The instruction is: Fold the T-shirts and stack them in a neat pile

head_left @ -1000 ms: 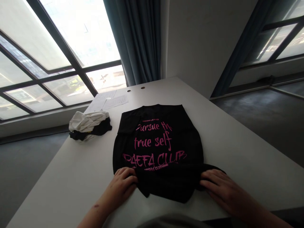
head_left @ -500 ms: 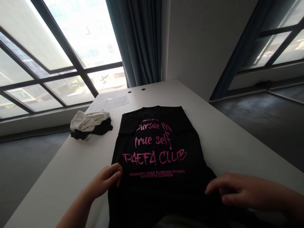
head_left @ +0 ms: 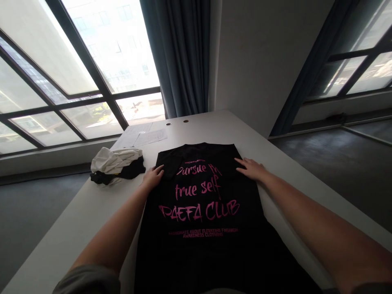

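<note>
We have the black printed T-shirt point(head_left: 199, 259) laid on the white table point(head_left: 88, 232) right in front of us, its long axis running from near to far, with the near end passing out of view beneath us. Our hands meet its two long sides close to the far end, so most of the visible cloth lies between our forearms and toward us. Our left hand point(head_left: 154, 177) rests on the left edge, fingers slightly bent; we cannot tell whether it pinches any cloth. Our right hand point(head_left: 251, 168) lies at the right edge, fingers spread and gripping nothing, and reaches a touch farther. Neither hand is clearly nearer the shirt. Just beyond the left hand sits the crumpled white-and-black clothing pile point(head_left: 118, 163), leaving little room there; the paper sheets point(head_left: 150, 137) lie at far left. Bare tabletop shows beyond the collar end and along the right side.
</note>
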Demonstrator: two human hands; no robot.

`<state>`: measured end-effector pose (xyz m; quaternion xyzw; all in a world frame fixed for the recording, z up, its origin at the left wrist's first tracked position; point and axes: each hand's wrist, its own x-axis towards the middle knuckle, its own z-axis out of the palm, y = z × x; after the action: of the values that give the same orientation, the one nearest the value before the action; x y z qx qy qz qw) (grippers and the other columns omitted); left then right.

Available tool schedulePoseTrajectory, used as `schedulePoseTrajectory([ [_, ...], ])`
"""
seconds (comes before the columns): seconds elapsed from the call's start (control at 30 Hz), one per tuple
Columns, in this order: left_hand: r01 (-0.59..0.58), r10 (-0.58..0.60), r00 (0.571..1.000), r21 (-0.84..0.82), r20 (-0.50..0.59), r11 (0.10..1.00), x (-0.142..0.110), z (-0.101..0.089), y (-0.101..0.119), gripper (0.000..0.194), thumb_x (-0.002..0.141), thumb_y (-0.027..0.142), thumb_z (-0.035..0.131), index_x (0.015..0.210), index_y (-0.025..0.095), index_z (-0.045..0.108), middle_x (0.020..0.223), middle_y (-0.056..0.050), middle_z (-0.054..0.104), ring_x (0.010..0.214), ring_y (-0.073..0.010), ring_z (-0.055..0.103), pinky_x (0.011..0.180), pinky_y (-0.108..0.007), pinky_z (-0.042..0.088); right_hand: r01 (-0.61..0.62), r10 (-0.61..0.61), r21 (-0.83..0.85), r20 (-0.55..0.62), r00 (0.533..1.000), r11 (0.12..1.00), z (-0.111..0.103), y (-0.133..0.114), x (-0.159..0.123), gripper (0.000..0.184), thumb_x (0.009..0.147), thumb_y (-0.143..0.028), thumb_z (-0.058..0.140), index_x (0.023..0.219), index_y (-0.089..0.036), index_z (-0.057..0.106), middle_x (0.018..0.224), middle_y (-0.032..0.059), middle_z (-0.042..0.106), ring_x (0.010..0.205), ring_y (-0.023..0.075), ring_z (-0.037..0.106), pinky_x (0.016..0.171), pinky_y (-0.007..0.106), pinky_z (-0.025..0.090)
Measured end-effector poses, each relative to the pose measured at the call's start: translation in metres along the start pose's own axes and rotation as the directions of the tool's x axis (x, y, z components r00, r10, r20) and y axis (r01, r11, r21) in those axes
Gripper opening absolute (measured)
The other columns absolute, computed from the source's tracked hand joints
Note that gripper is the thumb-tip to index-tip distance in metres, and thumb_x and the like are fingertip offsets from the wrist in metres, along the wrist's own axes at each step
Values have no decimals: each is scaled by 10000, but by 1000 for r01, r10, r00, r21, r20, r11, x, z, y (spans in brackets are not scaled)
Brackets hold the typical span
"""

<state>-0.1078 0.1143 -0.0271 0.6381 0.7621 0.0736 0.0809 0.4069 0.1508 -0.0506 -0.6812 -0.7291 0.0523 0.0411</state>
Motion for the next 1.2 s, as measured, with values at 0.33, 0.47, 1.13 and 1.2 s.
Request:
schedulePoseTrajectory([
  [0.33,41,-42,999,60,15,997,77,20,5,653,1034,475,386,1635,221,394,1689,-133,377,1556,-334,349,1234,-510,339,25,-26,101,13,1000,995,33,9,70,547,1056,-360,343,1579,-315,497,1622,80,489,1567,302,323,1255,600,240],
  [0.47,54,-54,999,100,6,994,93,31,9,661,1048,421,299,1648,146,345,1717,-163,302,1598,-319,249,1251,-545,277,-3,4,90,-4,1000,996,38,7,98,560,1063,-335,298,1598,-323,463,1643,57,463,1582,312,284,1251,647,213],
  [1.13,218,-219,976,49,-2,975,197,34,14,652,1038,478,262,1643,254,358,1712,-137,326,1589,-385,227,1209,-670,270,24,-22,84,-32,999,996,38,-1,214,567,1067,-353,265,1599,-346,458,1671,14,421,1586,335,248,1245,676,200],
  [1.2,222,-223,975,44,8,974,200,33,13,663,1034,512,267,1642,266,359,1714,-134,322,1586,-402,224,1196,-694,274,16,-13,85,-39,999,996,36,0,219,555,1064,-383,298,1592,-360,469,1677,21,412,1569,338,286,1243,669,212],
])
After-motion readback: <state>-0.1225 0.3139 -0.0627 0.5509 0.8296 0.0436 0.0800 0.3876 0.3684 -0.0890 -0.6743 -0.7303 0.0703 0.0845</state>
